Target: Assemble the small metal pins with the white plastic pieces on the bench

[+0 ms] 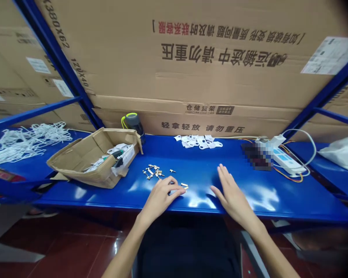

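My left hand [164, 193] is at the front of the blue table, thumb and forefinger pinched together at a small brass-coloured pin [186, 188]. Just beyond those fingertips lies a second small brass piece [183, 184]. To the left of them is a loose pile of small brass and silver fittings with thin shafts [153, 171], and one single fitting [172, 170] lies apart from it. My right hand [230, 193] is held over the table on the right, fingers stretched out and thumb apart, with nothing in it.
White flat plastic pieces with holes [198, 141] lie at the back. An open cardboard box [84, 175] stands left, a dark bottle [135, 125] behind it. At right are a power strip [288, 160] with cables and a blurred dark object [256, 154]. Cartons [191, 85] wall the back.
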`<action>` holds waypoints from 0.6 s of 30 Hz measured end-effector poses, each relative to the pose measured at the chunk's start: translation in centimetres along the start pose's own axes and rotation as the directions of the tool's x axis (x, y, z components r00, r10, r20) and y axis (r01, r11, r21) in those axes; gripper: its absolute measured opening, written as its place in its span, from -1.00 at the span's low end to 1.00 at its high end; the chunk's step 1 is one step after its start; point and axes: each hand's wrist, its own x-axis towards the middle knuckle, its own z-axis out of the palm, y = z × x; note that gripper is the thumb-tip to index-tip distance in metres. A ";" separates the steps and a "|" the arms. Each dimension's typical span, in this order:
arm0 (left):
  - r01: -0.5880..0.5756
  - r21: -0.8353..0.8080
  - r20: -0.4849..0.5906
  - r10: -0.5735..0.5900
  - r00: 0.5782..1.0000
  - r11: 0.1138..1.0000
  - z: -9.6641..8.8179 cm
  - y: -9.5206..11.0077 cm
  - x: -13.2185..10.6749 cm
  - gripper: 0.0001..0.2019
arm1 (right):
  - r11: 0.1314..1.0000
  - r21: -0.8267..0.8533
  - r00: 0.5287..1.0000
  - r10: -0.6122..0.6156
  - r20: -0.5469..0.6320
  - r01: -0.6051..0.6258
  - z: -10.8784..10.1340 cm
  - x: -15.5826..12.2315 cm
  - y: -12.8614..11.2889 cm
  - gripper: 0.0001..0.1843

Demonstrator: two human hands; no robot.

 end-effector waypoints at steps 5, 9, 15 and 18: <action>-0.011 -0.067 -0.041 0.009 0.999 0.998 0.3 -0.3 0.3 -0.69 | 0.979 0.092 0.982 -0.183 0.035 0.180 0.2 2.8 -4.7 -0.28; 0.000 -0.133 -0.124 -0.017 0.992 0.991 0.4 -0.5 0.3 -0.67 | 0.968 0.171 0.970 -0.206 0.129 0.183 0.8 6.2 -7.1 -0.46; -0.025 -0.044 -0.047 0.023 0.999 0.999 0.3 -0.1 0.3 -0.74 | 0.964 0.132 0.938 -0.256 0.233 0.230 3.1 11.9 -9.1 -0.62; -0.020 -0.042 -0.047 0.018 0.999 0.999 0.4 -0.2 0.4 -0.75 | 0.966 0.090 0.935 -0.256 0.246 0.241 4.1 13.4 -9.7 -0.70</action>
